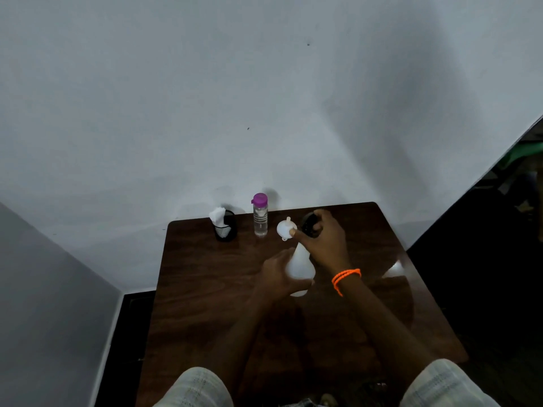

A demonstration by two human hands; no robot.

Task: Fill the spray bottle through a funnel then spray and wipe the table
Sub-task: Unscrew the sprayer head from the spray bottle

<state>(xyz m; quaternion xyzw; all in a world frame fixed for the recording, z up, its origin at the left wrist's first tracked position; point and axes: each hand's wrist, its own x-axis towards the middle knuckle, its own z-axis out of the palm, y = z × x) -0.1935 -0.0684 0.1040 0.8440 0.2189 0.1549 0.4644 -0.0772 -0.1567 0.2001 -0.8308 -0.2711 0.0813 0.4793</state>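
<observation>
While the left hand [279, 274] holds it, the spray bottle [299, 268] stands upright, neck upward.

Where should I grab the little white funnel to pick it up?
Pinch the funnel by its thin spout, coming from above. It seems to rest wide mouth down on the table with the spout sticking up, so the spout is probably the easiest part to hold. The right hand is right beside it, so reach from the left side.
</observation>
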